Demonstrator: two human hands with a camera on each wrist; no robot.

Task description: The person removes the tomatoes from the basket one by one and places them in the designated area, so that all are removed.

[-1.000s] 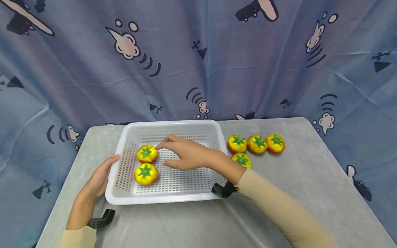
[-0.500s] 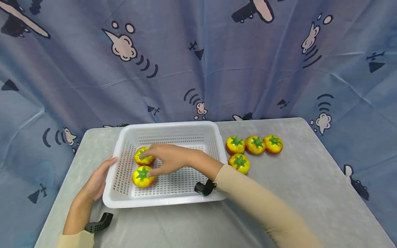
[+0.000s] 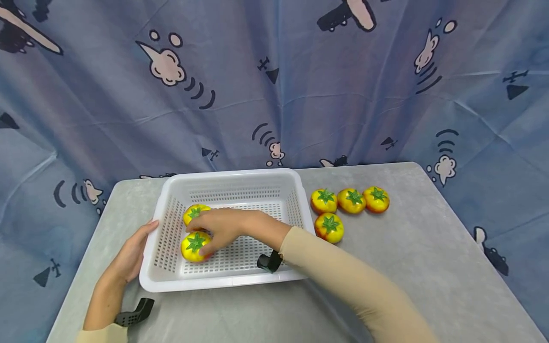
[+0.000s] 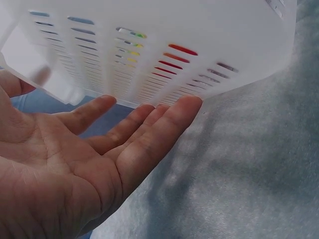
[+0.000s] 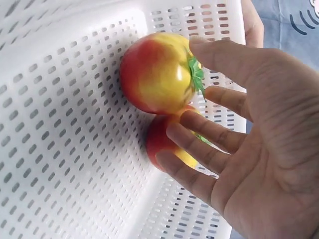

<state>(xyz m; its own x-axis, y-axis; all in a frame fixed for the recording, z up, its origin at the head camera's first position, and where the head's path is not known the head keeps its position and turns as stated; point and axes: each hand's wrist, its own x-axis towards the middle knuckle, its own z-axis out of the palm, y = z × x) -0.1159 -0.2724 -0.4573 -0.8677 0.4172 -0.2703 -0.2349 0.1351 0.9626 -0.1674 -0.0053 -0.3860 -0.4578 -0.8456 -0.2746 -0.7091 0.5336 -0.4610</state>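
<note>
Two red-and-yellow tomatoes with green star-shaped leaf tops lie in a white perforated basket [image 3: 231,282], one nearer and one farther. My right hand [image 3: 225,228] reaches down into the basket from the right. Its thumb is right at the leaf top of the nearer tomato [image 5: 157,74], and its loosely bent, spread fingers pass over the farther tomato [image 5: 162,142], partly hiding it. At the left end my left hand [image 3: 132,252] holds the basket. In the left wrist view its thumb is over the rim, while its fingers [image 4: 164,122] lie against the lower outside wall.
Right of the basket sit several more tomatoes: three in a back row [image 3: 351,201] and one in front [image 3: 329,227], close to the basket's right rim. They stand on a grey table [image 3: 420,257]. Behind it hangs a blue patterned curtain [image 3: 240,85].
My right hand has moved left and down, from above the basket to the tomatoes, its fingers coming between them. The left hand stays on the basket's end. The whole view has shifted slightly.
</note>
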